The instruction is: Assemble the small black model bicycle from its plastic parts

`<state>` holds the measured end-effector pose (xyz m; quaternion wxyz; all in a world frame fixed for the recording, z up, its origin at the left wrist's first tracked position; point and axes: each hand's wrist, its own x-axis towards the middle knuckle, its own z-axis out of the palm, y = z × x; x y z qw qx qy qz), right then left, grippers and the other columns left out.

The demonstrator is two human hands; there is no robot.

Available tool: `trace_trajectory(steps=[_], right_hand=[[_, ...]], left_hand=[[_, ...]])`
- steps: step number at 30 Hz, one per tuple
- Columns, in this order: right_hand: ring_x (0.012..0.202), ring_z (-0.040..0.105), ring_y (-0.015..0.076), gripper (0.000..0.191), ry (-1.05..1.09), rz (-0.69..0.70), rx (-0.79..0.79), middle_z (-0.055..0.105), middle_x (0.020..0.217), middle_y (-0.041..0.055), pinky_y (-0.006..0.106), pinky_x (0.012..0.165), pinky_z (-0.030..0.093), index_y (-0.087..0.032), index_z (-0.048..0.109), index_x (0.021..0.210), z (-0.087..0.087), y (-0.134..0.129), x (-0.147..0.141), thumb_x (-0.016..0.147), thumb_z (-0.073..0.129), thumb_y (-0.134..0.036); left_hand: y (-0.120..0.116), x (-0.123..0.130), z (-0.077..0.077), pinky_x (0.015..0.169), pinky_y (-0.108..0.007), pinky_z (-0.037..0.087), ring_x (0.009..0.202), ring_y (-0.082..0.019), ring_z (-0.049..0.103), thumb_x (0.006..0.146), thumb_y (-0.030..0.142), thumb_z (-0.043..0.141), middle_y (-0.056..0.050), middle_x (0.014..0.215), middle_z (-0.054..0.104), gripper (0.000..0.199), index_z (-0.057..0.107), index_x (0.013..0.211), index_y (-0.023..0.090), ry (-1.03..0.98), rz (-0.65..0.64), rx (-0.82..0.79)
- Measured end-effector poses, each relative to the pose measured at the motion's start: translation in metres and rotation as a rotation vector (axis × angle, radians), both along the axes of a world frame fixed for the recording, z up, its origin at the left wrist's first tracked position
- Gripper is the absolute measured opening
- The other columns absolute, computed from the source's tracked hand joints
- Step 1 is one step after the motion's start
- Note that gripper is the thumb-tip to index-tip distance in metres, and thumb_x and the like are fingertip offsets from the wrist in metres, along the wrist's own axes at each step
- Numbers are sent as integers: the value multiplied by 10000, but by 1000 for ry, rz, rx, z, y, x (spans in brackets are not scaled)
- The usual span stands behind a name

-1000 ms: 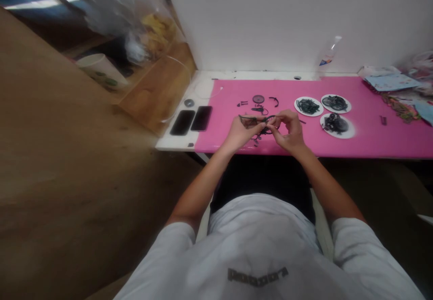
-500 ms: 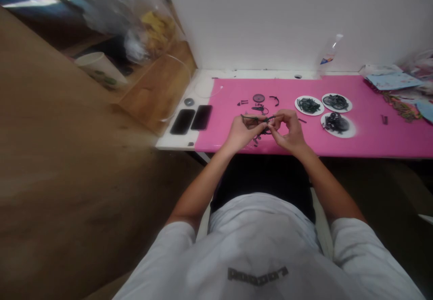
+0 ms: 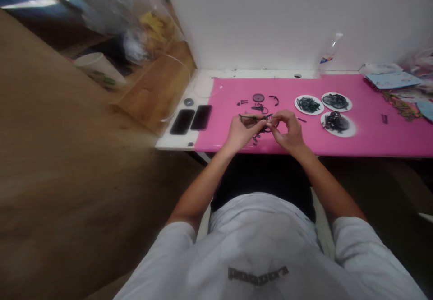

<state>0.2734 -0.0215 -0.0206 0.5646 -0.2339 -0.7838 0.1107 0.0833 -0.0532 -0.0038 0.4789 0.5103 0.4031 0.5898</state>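
Over the pink sheet, my left hand (image 3: 241,133) is closed in a pinch on a thin dark strip (image 3: 247,117). My right hand (image 3: 289,131) faces it, thumb and forefinger pinched together close to the left fingertips; what they grip is too small to make out. Beneath and between the hands lie dark parts, partly hidden by the fingers. Several small dark bits (image 3: 255,140) are scattered in front. Behind the hands are a dark disc (image 3: 258,97), a curved dark piece (image 3: 275,100) and a looped dark piece (image 3: 260,109).
Three white plates of dark pieces (image 3: 320,105) stand to the right, near a thin dark stick (image 3: 301,120). Two phones (image 3: 182,122) lie at the left edge. A clear bottle (image 3: 332,49) stands by the wall; packets (image 3: 392,80) are piled far right.
Both hands stay in nearly the same place. The dark strip in my left hand has shifted slightly left, with small finger movements at the meeting point.
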Motion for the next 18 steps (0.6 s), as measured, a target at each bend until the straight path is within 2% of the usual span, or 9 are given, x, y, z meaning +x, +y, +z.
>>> trace_trajectory(steps=[4, 6, 8, 11, 15, 18], right_hand=[[1027, 706, 322, 360, -15, -162, 9, 701, 1010, 57, 630, 1057, 584, -300, 650, 1146, 0, 3, 3, 952, 849, -529], [1120, 687, 349, 436, 7, -230, 16, 706, 1109, 86, 654, 1089, 566, -296, 668, 1172, 0, 5, 4, 904, 890, -559], [1184, 675, 355, 532, 35, -236, -12, 702, 1219, 111, 613, 1039, 606, -295, 673, 1267, -1, 8, 4, 883, 904, -581], [1174, 705, 315, 607, 62, -145, -148, 716, 1291, 116, 490, 923, 655, -287, 672, 1364, -6, 13, 2, 894, 883, -608], [913, 743, 225, 444, 60, -34, -364, 799, 1057, 72, 395, 832, 653, -236, 786, 1147, -13, 19, 0, 937, 827, -625], [876, 753, 216, 451, 111, 25, -461, 819, 1011, 65, 388, 824, 662, -225, 815, 1095, -15, 19, -3, 907, 853, -633]], left_hand=[[5, -4, -3, 757, -362, 689, 880, -253, 815, 789, 469, 975, -125, 987, 852, 425, 854, 1039, 148, 20, 16, 2], [7, -6, -5, 751, -353, 682, 882, -249, 813, 794, 465, 969, -129, 1003, 853, 424, 855, 1051, 147, 21, 29, 4], [10, -7, -7, 757, -345, 680, 890, -244, 813, 793, 474, 966, -124, 1010, 854, 434, 855, 1063, 154, 9, 39, 7], [15, -9, -10, 779, -335, 681, 923, -236, 814, 777, 502, 969, -112, 1039, 854, 468, 853, 1090, 174, -40, 29, 11], [21, -12, -12, 808, -330, 677, 970, -235, 812, 737, 508, 995, -110, 1064, 850, 495, 850, 1083, 185, -93, 12, -2], [24, -14, -15, 805, -320, 668, 973, -228, 807, 726, 489, 1001, -102, 1054, 848, 475, 849, 1064, 192, -87, 23, -27]])
